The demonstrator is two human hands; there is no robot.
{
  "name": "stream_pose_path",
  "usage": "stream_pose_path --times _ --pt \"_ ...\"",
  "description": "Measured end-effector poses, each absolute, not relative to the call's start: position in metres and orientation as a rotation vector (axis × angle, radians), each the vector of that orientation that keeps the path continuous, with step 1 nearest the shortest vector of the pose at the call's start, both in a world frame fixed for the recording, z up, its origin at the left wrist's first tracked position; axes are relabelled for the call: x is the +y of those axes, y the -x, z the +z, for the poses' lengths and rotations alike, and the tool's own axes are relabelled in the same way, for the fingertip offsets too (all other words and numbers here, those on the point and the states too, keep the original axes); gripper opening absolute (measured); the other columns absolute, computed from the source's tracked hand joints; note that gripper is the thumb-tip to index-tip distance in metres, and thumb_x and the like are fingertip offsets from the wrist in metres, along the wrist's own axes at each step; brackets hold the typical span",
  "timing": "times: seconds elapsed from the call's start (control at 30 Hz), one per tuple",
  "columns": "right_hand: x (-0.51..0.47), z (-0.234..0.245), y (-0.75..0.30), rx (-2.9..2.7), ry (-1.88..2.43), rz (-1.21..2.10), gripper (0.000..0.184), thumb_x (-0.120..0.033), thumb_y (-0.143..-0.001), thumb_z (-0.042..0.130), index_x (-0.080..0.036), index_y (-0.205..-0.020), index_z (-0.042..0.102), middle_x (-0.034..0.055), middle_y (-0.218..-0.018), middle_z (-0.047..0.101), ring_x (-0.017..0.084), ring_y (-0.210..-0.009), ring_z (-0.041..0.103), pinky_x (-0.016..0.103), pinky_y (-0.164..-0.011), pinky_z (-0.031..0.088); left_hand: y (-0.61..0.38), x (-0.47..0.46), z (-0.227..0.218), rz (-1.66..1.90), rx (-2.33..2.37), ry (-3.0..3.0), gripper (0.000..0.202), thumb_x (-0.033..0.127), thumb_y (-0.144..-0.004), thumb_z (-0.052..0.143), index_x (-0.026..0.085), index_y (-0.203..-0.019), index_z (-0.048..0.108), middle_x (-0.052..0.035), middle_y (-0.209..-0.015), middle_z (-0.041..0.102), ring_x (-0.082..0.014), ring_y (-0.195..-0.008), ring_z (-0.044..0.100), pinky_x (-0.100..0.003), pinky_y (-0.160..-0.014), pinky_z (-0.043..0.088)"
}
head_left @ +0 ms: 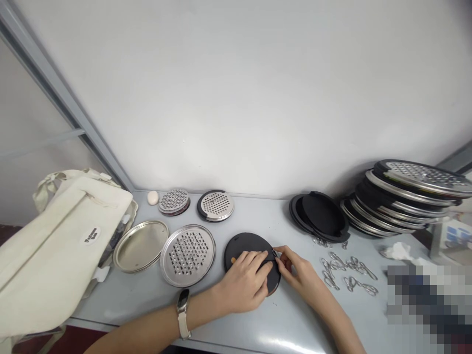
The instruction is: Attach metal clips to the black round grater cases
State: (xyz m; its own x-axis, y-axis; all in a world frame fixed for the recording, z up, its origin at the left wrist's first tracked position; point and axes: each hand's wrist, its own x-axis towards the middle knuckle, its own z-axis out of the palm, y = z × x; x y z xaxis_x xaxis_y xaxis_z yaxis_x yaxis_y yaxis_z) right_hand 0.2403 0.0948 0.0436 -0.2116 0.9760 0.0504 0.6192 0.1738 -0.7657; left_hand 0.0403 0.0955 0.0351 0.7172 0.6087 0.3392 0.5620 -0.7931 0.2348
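A round black plastic disc (246, 241) lies on the table in front of me, with a small patch of orange showing beside my fingers. My left hand (248, 280) rests on it, palm down and fingers stretched out. At the disc's right edge, my right hand (293, 268) pinches a small metal wire clip (275, 253) between thumb and forefinger. Loose wire clips (337, 264) are scattered to the right of that hand. Left of the disc is a round metal grater plate (188, 255), and a plain round metal plate (142, 246) sits beside it.
Black discs (324, 216) are piled near the wall, next to a tall leaning stack of rimmed grater discs (401, 201). Smaller graters (217, 205) and a pale round object (152, 198) stand at the back. A cream bag (66, 246) covers the left end; crumpled tissue (398, 251) lies right.
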Motion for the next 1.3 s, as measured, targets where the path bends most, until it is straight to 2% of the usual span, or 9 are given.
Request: stream_pose_path --times 0.77,1.3 --pt "0.0945 0.0452 -0.2400 -1.918 1.505 0.826 0.020 -0.033 -0.093 0.041 -0.021 -0.104 0.053 -0.0015 -0.066 0.059 0.017 -0.061 0.059 0.027 -0.062 0.049 -0.0404 0.0963 0.0339 0.616 0.947 -2.801 0.039 0.021 -0.091 0.044 0.013 -0.128 0.050 -0.0137 -0.136 0.049 -0.0271 -0.122 0.047 -0.042 -0.100 0.040" --pt "0.0962 0.0405 -0.2380 -1.947 1.535 0.864 0.020 -0.032 -0.094 0.036 -0.019 -0.106 0.046 -0.0036 -0.065 0.049 0.016 -0.060 0.053 0.027 -0.061 0.045 -0.0403 0.0956 0.0346 0.586 0.947 -2.817 0.040 0.023 -0.092 0.043 0.011 -0.130 0.049 -0.0139 -0.138 0.047 -0.0275 -0.124 0.044 -0.041 -0.103 0.036"
